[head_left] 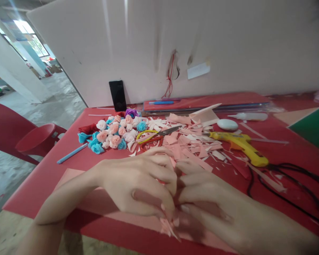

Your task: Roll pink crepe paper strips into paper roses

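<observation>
One pink paper piece (168,225) is pinched by both grips, left hand (138,184) and right hand (207,202); one scissors (159,134) and one glue gun (239,143) are laid beyond.

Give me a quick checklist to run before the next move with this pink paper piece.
1. Two-handed grip: ok. Left hand and right hand pinch the pink paper piece between their fingertips.
2. Shape of the piece: cannot tell. The fingers cover most of it, and it is blurred.
3. Glue gun away from the hands: ok. It lies on the table, untouched.
4. Scissors safely placed: ok. They rest among the scraps beyond the hands.
5. Black cord clear of the right arm: not ok. Its loops lie close beside it.
</observation>
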`<state>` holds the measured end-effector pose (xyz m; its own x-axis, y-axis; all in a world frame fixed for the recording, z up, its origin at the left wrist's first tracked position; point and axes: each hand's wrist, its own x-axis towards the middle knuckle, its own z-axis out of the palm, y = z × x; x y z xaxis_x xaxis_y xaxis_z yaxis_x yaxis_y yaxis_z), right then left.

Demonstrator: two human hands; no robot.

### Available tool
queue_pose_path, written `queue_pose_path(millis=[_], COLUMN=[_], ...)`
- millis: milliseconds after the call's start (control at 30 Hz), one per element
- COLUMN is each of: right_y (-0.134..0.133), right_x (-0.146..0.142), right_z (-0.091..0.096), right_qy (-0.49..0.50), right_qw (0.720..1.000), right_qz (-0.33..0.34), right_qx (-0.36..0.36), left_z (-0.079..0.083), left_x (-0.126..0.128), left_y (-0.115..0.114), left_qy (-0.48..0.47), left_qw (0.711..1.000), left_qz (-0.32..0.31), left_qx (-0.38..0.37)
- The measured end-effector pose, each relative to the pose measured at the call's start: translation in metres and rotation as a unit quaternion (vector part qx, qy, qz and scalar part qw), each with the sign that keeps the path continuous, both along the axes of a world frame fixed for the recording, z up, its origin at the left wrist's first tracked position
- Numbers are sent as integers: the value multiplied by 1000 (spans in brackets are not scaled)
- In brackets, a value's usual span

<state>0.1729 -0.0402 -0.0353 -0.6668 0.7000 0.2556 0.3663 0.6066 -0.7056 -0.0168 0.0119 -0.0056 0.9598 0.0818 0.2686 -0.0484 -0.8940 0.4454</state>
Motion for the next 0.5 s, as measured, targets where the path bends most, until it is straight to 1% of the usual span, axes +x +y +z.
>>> queue_pose_path(millis=[100, 200, 267, 400, 500], right_y=[1, 2, 3, 3, 4], right_x=[0, 0, 0, 1, 2], right_z=[-2, -7, -8, -5, -4], right_qy=[-13, 13, 9, -3, -1], right_qw=[1000, 1000, 1000, 1000, 1000], right_qz=[10, 19, 21, 7, 9], right_qx=[-16, -6, -7, -13, -13], left_z=[0, 0, 1, 3, 3], left_x=[1, 2, 3, 2, 0], left_y=[1, 4, 6, 7, 5], left_qy=[1, -4, -3, 6, 11], left_qw=[1000, 999, 998, 999, 999], left_qz=[-10, -40, -53, -44, -35], left_qx=[7, 19, 22, 7, -13])
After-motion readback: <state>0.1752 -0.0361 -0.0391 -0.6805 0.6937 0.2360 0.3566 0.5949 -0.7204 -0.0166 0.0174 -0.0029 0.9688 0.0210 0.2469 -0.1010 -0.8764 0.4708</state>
